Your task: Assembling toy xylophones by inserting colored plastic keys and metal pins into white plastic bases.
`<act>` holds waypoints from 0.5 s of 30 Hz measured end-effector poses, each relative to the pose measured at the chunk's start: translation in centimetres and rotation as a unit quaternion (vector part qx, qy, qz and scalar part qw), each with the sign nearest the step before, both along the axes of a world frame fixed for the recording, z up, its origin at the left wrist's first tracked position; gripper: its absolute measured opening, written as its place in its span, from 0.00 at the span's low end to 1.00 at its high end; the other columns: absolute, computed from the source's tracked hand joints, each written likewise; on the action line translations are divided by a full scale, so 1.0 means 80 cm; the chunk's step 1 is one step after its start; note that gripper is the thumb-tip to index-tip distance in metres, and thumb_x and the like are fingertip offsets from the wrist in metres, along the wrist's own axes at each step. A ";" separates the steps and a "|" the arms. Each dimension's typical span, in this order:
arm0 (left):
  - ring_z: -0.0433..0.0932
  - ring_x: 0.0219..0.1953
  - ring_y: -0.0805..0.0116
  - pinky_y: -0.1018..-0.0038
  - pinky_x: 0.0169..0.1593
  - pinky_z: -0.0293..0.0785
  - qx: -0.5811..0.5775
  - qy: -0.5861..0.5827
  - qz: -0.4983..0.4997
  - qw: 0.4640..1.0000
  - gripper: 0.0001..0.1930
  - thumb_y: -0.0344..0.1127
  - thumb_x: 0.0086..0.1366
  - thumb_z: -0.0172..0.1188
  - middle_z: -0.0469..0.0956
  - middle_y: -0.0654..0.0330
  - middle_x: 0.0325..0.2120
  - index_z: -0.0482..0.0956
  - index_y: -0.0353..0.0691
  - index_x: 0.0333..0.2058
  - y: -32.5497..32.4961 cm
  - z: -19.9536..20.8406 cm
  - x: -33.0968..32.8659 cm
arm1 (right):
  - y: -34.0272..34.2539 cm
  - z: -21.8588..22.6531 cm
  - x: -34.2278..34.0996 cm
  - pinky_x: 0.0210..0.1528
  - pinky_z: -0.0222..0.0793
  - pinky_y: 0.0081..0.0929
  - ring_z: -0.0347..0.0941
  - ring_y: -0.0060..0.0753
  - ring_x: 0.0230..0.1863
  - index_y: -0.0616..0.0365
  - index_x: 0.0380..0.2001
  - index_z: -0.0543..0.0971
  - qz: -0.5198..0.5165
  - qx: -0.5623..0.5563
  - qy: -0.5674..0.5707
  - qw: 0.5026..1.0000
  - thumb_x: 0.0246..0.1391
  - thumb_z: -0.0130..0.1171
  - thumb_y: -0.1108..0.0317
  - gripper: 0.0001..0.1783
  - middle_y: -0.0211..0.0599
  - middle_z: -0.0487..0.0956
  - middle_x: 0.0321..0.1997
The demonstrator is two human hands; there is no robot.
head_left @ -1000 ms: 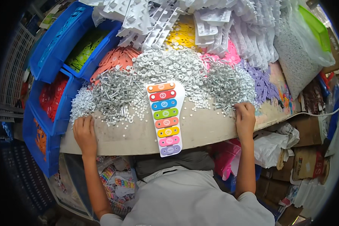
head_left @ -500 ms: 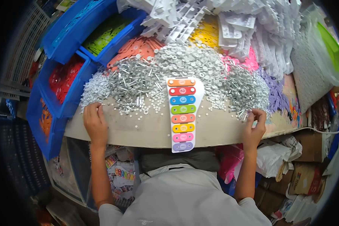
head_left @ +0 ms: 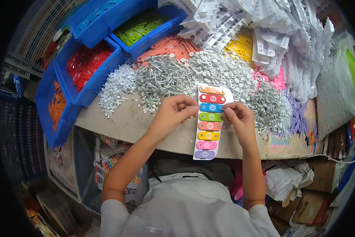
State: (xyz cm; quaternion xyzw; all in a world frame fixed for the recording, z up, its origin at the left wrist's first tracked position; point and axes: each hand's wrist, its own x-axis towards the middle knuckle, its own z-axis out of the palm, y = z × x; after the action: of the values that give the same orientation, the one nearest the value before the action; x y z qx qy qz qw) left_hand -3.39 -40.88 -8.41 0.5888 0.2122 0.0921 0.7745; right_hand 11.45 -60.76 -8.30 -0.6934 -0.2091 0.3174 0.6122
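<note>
A toy xylophone with a white base and a ladder of coloured bars stands upright in front of me on the table's near edge side. White round caps sit on both ends of its top orange and red bars. My left hand has its fingers pinched together just left of the blue bar; what they hold, if anything, is too small to make out. At the right end of the blue and green bars, my right hand is pinched too, its fingertips touching the xylophone's edge and hiding whatever is between them.
Behind lie piles of silver pins, white ring-shaped caps and more pins at right. Blue bins of coloured bars stand left. White plastic bases are heaped at the back, beside a plastic bag of grey bits.
Both hands have moved inward from the small-part piles at either side to the xylophone's two edges. The whole view has shifted, with the table appearing farther right.
</note>
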 end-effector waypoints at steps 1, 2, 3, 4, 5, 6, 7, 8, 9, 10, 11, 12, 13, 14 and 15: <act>0.75 0.26 0.83 0.85 0.29 0.69 -0.029 0.008 -0.028 0.999 0.07 0.30 0.67 0.63 0.83 0.63 0.28 0.81 0.34 0.41 0.000 -0.003 0.007 | 0.002 -0.002 0.001 0.33 0.65 0.16 0.72 0.14 0.30 0.64 0.42 0.80 -0.001 -0.007 0.001 1.000 0.65 0.58 0.70 0.08 0.29 0.80 0.31; 0.74 0.26 0.83 0.86 0.28 0.68 -0.037 0.028 -0.028 0.999 0.08 0.31 0.67 0.63 0.83 0.62 0.28 0.81 0.33 0.41 -0.002 -0.002 0.013 | 0.004 -0.003 0.002 0.31 0.64 0.15 0.70 0.13 0.29 0.64 0.41 0.80 -0.003 -0.014 0.003 1.000 0.65 0.58 0.70 0.08 0.28 0.79 0.29; 0.74 0.26 0.83 0.86 0.28 0.68 -0.037 0.029 -0.025 0.999 0.08 0.31 0.67 0.63 0.83 0.62 0.28 0.81 0.33 0.41 -0.002 -0.007 0.018 | 0.005 -0.003 0.004 0.31 0.64 0.15 0.70 0.13 0.29 0.64 0.41 0.80 0.000 -0.014 0.003 1.000 0.65 0.58 0.70 0.08 0.28 0.79 0.29; 0.74 0.25 0.83 0.86 0.27 0.68 -0.055 0.018 -0.040 0.998 0.08 0.31 0.67 0.63 0.82 0.62 0.27 0.81 0.33 0.41 -0.001 -0.016 0.023 | 0.006 -0.001 0.006 0.29 0.62 0.14 0.69 0.12 0.27 0.63 0.40 0.79 0.013 -0.027 0.000 1.000 0.65 0.59 0.70 0.07 0.26 0.78 0.27; 0.73 0.24 0.84 0.86 0.27 0.67 -0.073 0.008 -0.057 0.996 0.09 0.31 0.67 0.64 0.82 0.62 0.27 0.82 0.33 0.42 0.000 -0.022 0.028 | 0.006 -0.001 0.009 0.27 0.60 0.13 0.67 0.11 0.25 0.62 0.39 0.78 0.024 -0.040 -0.004 0.999 0.64 0.60 0.70 0.06 0.24 0.77 0.25; 0.73 0.24 0.84 0.86 0.27 0.67 -0.073 0.008 -0.056 0.996 0.09 0.31 0.67 0.64 0.82 0.62 0.27 0.82 0.33 0.42 0.000 -0.025 0.030 | 0.006 -0.002 0.012 0.27 0.60 0.13 0.67 0.11 0.25 0.62 0.39 0.78 0.025 -0.040 -0.004 0.999 0.64 0.60 0.70 0.06 0.24 0.77 0.25; 0.72 0.23 0.84 0.86 0.26 0.67 -0.074 0.013 -0.059 0.995 0.08 0.32 0.67 0.64 0.82 0.63 0.27 0.82 0.33 0.40 0.000 -0.027 0.032 | 0.005 -0.005 0.015 0.24 0.58 0.14 0.66 0.11 0.22 0.60 0.39 0.76 0.028 -0.072 -0.020 0.997 0.63 0.63 0.68 0.08 0.23 0.76 0.23; 0.72 0.22 0.84 0.86 0.25 0.66 -0.074 0.017 -0.063 0.995 0.08 0.32 0.67 0.64 0.82 0.64 0.26 0.82 0.33 0.39 0.000 -0.028 0.034 | 0.004 -0.006 0.018 0.22 0.56 0.15 0.65 0.11 0.20 0.59 0.40 0.74 0.029 -0.105 -0.035 0.993 0.61 0.65 0.66 0.12 0.22 0.75 0.21; 0.72 0.22 0.84 0.86 0.25 0.66 -0.074 0.017 -0.064 0.995 0.08 0.32 0.67 0.64 0.82 0.64 0.26 0.82 0.33 0.39 0.002 -0.029 0.036 | 0.003 -0.005 0.021 0.22 0.56 0.15 0.65 0.11 0.20 0.59 0.40 0.74 0.029 -0.105 -0.035 0.993 0.61 0.65 0.66 0.12 0.22 0.75 0.21; 0.71 0.21 0.84 0.86 0.25 0.65 -0.066 0.025 -0.078 0.995 0.10 0.33 0.67 0.65 0.82 0.64 0.25 0.80 0.33 0.42 0.003 -0.030 0.038 | 0.002 -0.004 0.023 0.20 0.56 0.16 0.64 0.12 0.19 0.58 0.42 0.71 0.022 -0.159 -0.087 0.983 0.59 0.68 0.64 0.17 0.23 0.74 0.19; 0.70 0.21 0.84 0.85 0.24 0.63 -0.057 0.032 -0.091 0.994 0.12 0.34 0.67 0.65 0.81 0.65 0.24 0.78 0.33 0.44 0.005 -0.031 0.039 | 0.003 -0.002 0.024 0.19 0.55 0.16 0.64 0.12 0.18 0.57 0.45 0.69 0.016 -0.211 -0.139 0.967 0.57 0.70 0.62 0.22 0.23 0.73 0.18; 0.70 0.21 0.84 0.85 0.24 0.63 -0.058 0.032 -0.090 0.994 0.12 0.34 0.67 0.65 0.81 0.65 0.24 0.78 0.33 0.44 0.003 -0.033 0.039 | 0.003 0.002 0.026 0.19 0.55 0.16 0.64 0.12 0.18 0.57 0.45 0.69 0.017 -0.211 -0.139 0.967 0.57 0.70 0.62 0.22 0.23 0.73 0.18; 0.70 0.20 0.83 0.85 0.23 0.62 0.011 0.044 -0.066 0.997 0.17 0.35 0.66 0.66 0.79 0.65 0.23 0.74 0.32 0.48 0.001 -0.037 0.041 | 0.004 0.006 0.027 0.18 0.55 0.17 0.64 0.13 0.17 0.57 0.49 0.66 0.018 -0.212 -0.129 0.968 0.56 0.71 0.61 0.26 0.24 0.73 0.18; 0.69 0.20 0.83 0.84 0.23 0.60 0.079 0.057 -0.039 0.994 0.22 0.37 0.66 0.67 0.78 0.65 0.22 0.70 0.32 0.52 -0.001 -0.040 0.042 | 0.006 0.008 0.028 0.17 0.55 0.18 0.65 0.14 0.17 0.58 0.52 0.64 0.021 -0.213 -0.119 0.970 0.55 0.72 0.60 0.31 0.26 0.73 0.17; 0.69 0.20 0.83 0.84 0.23 0.60 0.079 0.058 -0.037 0.994 0.22 0.37 0.66 0.67 0.78 0.65 0.22 0.70 0.32 0.52 0.001 -0.043 0.042 | 0.008 0.008 0.030 0.17 0.55 0.18 0.65 0.14 0.17 0.58 0.52 0.64 0.024 -0.212 -0.119 0.970 0.55 0.72 0.60 0.31 0.26 0.73 0.17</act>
State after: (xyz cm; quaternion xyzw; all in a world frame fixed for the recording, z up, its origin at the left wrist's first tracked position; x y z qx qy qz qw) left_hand -0.04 -40.83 -11.86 0.6601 0.2266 0.0456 0.7147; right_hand 13.89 -60.13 -7.68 -0.8352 -0.2244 0.2842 0.4140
